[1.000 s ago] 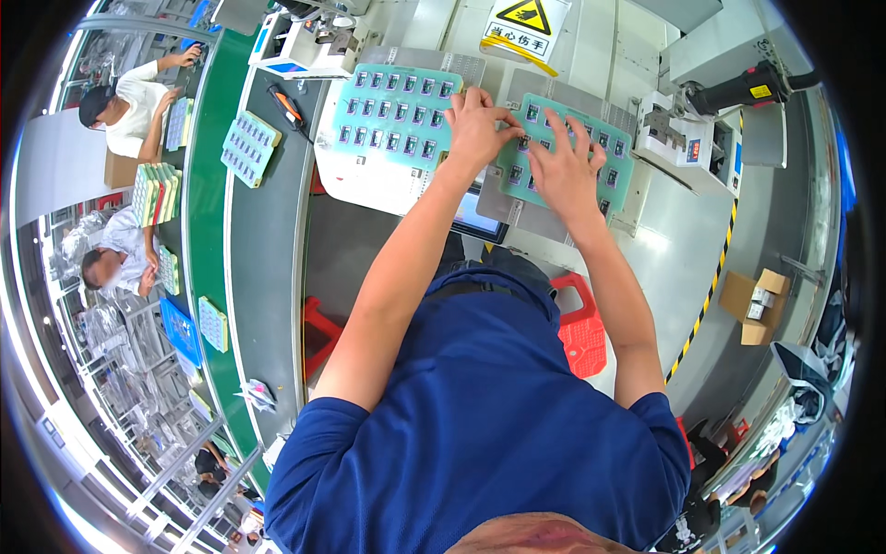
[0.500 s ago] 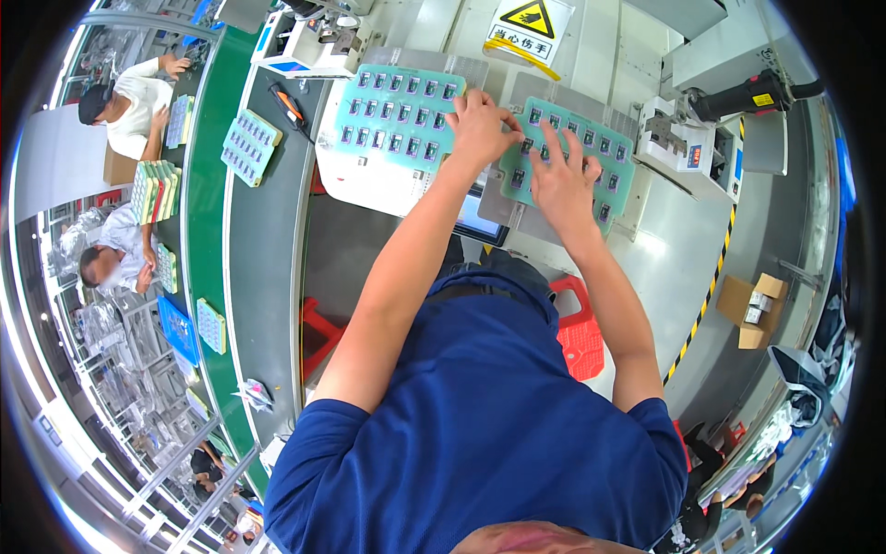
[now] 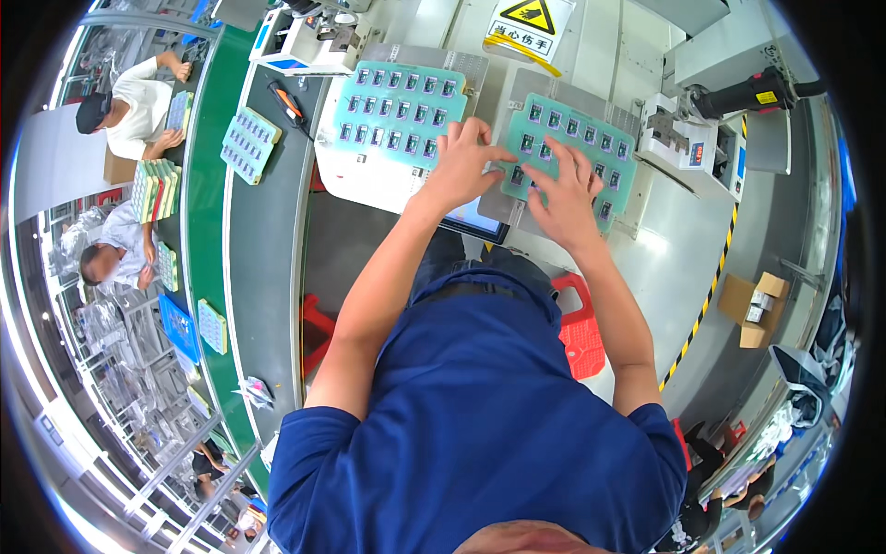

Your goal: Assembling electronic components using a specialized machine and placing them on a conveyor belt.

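I see the left hand [image 3: 461, 166] and right hand [image 3: 561, 197] have slid bodyward; right fingers spread, left pinch I can't tell. Beneath the right fingers lies the pale-green, rectangular, plastic-looking tray [image 3: 540, 130]; attention apparently shifts to its nearer row.

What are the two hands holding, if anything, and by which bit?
It can't be told: the left hand and right hand are near a small dark part in the right green tray, but no clear grip shows.

R tray [image 3: 613, 161] – lt green, rows of dk parts [image 3: 573, 126], flat, angled | L tray [image 3: 395, 94] – same type, flat, just beside
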{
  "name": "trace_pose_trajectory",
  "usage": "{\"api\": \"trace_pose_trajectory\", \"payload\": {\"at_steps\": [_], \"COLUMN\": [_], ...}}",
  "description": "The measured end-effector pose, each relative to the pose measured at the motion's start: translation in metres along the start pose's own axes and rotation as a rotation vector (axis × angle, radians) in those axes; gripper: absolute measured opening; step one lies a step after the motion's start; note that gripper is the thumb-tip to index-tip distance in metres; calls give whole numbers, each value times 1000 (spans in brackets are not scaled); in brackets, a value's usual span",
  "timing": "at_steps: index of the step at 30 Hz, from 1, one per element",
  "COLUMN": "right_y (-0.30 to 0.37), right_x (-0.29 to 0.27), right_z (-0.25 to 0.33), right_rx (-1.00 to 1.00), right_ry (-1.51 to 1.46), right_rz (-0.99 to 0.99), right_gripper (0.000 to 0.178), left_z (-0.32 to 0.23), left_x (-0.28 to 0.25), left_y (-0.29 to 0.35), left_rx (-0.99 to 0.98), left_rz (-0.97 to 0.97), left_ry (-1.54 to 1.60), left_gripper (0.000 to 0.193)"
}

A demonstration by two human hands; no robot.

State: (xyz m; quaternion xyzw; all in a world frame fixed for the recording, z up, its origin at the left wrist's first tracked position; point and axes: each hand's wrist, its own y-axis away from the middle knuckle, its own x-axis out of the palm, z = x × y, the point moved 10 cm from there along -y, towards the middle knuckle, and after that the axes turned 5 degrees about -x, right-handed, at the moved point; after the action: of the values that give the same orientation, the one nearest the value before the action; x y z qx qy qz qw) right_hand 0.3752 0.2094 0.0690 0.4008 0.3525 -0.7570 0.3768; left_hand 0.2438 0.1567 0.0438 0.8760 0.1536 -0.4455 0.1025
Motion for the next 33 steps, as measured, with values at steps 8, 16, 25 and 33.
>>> {"api": "trace_pose_trajectory", "payload": {"at_steps": [8,16,25,33], "right_y": [6,22,39,41], "right_x": [5,9,-17,-11], "right_z": [4,16,-7,-12], "right_rx": [-17,-64,56,63], "right_ry": [-22,165,11,54], "right_rz": [-14,-47,-171,-100], "right_gripper": [22,25,31,30], "left_z": [-9,26,-3,-50], "left_x": [7,16,9,16], "left_y": [-7,-9,-2,2], "left_rx": [64,-289,-159,65], "left_rz": [-54,-129,-130,-39], "left_ry": [-44,2,70,-84], "left_gripper": [17,16,26,26]}}
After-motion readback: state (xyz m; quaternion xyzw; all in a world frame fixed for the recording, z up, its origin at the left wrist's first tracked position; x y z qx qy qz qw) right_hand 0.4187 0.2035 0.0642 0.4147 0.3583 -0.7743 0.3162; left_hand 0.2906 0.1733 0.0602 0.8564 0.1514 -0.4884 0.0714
